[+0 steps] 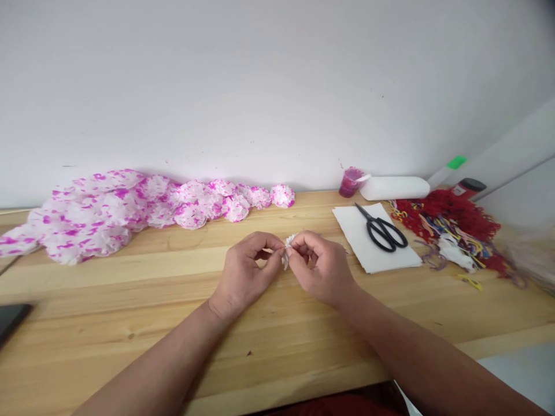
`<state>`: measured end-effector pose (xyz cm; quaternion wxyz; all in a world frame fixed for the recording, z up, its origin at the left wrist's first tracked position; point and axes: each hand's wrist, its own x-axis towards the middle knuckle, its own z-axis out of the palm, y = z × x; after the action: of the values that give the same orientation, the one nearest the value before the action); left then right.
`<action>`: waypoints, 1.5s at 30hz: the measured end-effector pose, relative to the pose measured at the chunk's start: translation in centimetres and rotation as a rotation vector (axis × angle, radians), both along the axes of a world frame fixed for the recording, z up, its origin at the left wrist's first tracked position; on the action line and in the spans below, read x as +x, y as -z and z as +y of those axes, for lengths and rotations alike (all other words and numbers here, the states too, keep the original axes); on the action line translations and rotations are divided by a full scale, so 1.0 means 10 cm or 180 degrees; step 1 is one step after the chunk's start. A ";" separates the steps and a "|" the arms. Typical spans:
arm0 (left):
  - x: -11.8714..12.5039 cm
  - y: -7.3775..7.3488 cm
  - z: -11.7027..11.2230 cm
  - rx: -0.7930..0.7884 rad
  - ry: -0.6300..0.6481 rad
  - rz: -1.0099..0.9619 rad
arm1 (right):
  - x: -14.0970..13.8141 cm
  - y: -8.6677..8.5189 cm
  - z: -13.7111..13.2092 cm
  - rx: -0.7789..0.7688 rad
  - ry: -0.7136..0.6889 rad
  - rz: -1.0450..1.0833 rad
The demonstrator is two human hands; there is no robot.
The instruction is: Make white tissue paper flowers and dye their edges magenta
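A small piece of crumpled white tissue paper [290,239] sits between my two hands, above the middle of the wooden table [277,341]. My left hand [251,268] pinches it from the left with thumb and forefinger. From the other side my right hand [321,266] grips it, its fingers curled and thumb pressed in. The fingers hide most of the paper. Just right of my right hand lies a stack of white paper sheets [353,234], with black-handled scissors [385,231] resting on top, blades pointing to the back left.
White-and-magenta paper pompoms [95,219] line the wall at the left. At the back right stand a cup of purple dye [350,182], a white roll [394,188] and a dark-capped container [468,188]. Tangled red and coloured yarn [451,216] lies beside them. A dark flat object [13,320] shows at the left edge.
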<state>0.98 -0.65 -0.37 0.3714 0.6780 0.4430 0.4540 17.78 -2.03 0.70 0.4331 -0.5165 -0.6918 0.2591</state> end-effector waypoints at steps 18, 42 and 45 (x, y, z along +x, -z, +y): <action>-0.02 -0.02 0.06 -0.0834 -0.0143 -0.0401 | -0.03 -0.02 -0.01 -0.0164 -0.0004 0.0181; -0.02 -0.02 0.03 -0.0391 -0.0085 0.0007 | -0.01 0.08 -0.01 0.0197 -0.0099 -0.0195; -0.03 -0.03 0.02 0.0228 -0.0020 0.0362 | -0.01 0.07 0.00 0.0159 -0.0096 -0.0128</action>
<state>0.65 -0.45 -0.05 0.3196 0.7142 0.4490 0.4315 17.72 -2.01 -0.05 0.4279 -0.5001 -0.7143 0.2379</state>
